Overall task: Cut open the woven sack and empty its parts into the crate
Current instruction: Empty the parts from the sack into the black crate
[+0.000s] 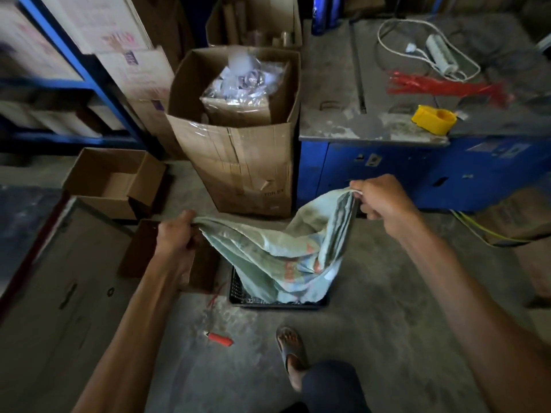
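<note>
A pale green woven sack (pixel 280 251) with faded red print hangs limp and upside down between my hands, its lower end draped into a black perforated plastic crate (pixel 238 293) on the floor. My left hand (pixel 176 234) grips one bunched corner of the sack at the left. At the upper right, my right hand (pixel 378 198) is closed on the other corner. Most of the crate is hidden under the sack, so its contents are barely visible. A red utility knife (pixel 219 338) lies on the concrete floor in front of the crate.
A tall open cardboard box (pixel 238 162) with plastic-wrapped goods stands behind the crate. Beside it stands a blue machine (pixel 417 171) with a yellow tape dispenser (pixel 433 119) and red straps (pixel 447 87) on top. Low open boxes (pixel 110 180) sit left. My sandalled foot (pixel 292 350) is near the crate.
</note>
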